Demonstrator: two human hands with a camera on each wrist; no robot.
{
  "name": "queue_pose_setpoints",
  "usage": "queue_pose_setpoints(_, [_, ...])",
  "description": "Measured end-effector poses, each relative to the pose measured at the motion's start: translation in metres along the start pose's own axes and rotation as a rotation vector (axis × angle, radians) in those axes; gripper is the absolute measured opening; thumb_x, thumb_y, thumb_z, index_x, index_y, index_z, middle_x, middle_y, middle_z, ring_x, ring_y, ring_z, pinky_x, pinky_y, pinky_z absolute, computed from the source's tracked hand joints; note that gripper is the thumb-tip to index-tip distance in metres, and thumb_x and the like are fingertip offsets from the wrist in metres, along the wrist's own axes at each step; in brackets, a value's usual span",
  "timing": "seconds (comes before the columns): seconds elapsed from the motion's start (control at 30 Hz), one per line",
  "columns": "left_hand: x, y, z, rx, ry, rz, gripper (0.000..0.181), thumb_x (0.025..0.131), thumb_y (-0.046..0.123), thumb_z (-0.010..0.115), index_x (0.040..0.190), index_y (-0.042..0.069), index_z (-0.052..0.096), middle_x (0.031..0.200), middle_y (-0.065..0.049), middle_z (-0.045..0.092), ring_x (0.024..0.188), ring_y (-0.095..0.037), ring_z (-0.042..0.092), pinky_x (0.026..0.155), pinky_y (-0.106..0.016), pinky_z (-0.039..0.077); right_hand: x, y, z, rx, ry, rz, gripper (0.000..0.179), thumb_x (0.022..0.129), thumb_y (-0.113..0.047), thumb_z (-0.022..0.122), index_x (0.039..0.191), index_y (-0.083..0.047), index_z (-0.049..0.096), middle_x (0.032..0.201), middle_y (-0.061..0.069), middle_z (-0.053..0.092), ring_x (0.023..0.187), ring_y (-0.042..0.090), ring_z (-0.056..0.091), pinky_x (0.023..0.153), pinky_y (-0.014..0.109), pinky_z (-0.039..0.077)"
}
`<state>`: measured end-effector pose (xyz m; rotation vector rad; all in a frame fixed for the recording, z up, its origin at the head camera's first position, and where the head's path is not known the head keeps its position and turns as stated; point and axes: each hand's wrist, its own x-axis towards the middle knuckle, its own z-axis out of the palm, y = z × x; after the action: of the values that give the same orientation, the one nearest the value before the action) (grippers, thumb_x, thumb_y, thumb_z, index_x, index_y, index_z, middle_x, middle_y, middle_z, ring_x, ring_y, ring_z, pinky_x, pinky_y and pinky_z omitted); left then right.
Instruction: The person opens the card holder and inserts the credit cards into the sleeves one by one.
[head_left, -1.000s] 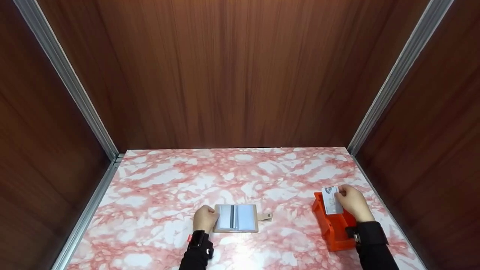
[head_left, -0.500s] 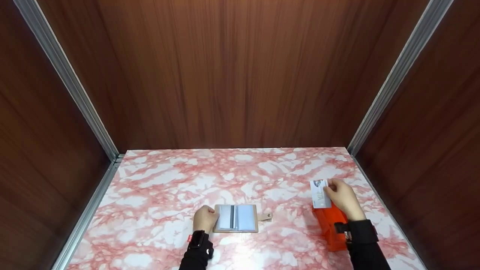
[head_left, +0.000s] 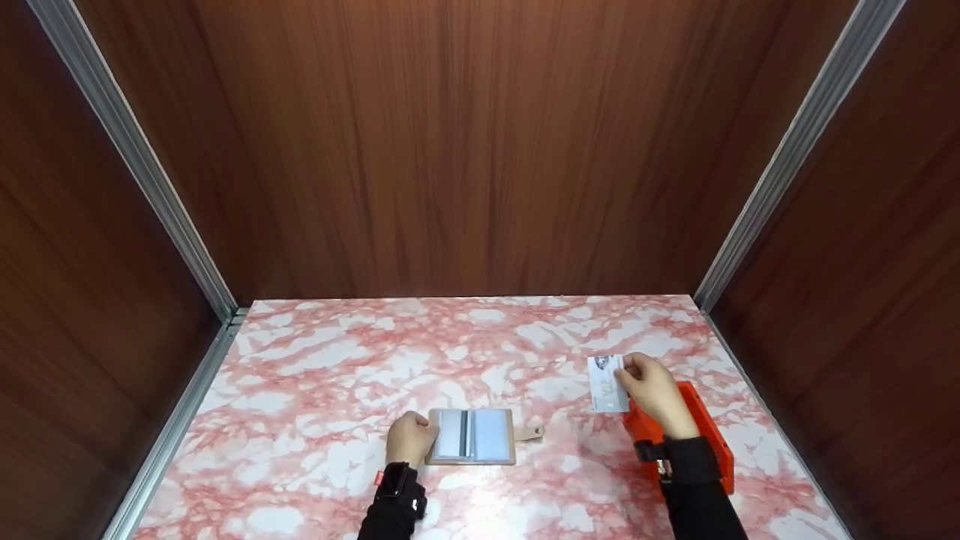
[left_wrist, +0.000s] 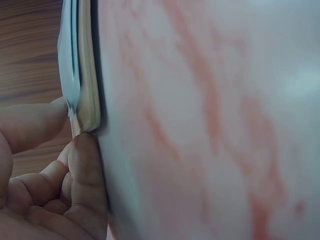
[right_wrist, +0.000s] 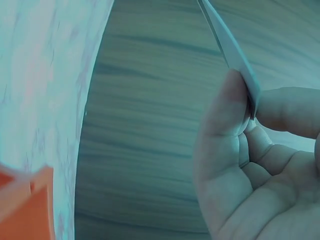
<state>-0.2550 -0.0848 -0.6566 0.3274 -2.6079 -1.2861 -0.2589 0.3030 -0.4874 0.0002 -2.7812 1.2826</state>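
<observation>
An open card holder with clear plastic sleeves lies on the table, its snap strap pointing right. My left hand pinches its left edge; in the left wrist view thumb and curled fingers grip the sleeves and cover at the corner. A white card marked VIP is held up by my right hand, pinched along its right edge between thumb and fingers. In the right wrist view the card shows nearly edge-on, raised above the table.
Below my right forearm stands an orange bin, partly hidden by the wrist; its corner shows in the right wrist view. The pink marbled table is enclosed by brown wood-grain panels with metal corner posts.
My right hand has carried the card leftward and slightly away from me, from over the orange bin to the bin's left. The left hand and card holder have stayed in place.
</observation>
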Motion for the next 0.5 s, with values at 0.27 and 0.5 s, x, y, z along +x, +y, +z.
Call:
queue_pose_setpoints(0.27, [0.008, -0.021, 0.007, 0.045, -0.002, 0.067, 0.026, 0.085, 0.02, 0.078, 0.092, -0.004, 0.073, 0.088, -0.019, 0.077, 0.081, -0.035, 0.072, 0.077, -0.048, 0.059, 0.0, -0.01, 0.028, 0.127, -0.043, 0.025, 0.018, 0.103, -0.002, 0.063, 0.116, 0.01, 0.064, 0.098, 0.018, 0.07, 0.081, 0.016, 0.063, 0.069, 0.022, 0.054])
queue_pose_setpoints(0.5, [-0.005, 0.013, -0.013, -0.056, 0.063, 0.14, 0.02, 0.09, 0.013, 0.077, 0.094, -0.006, 0.075, 0.085, -0.02, 0.077, 0.078, -0.034, 0.073, 0.075, -0.047, 0.06, -0.001, -0.021, 0.053, 0.175, -0.069, 0.004, 0.016, 0.103, -0.001, 0.063, 0.114, 0.01, 0.065, 0.096, 0.017, 0.07, 0.081, 0.016, 0.064, 0.073, 0.029, 0.06])
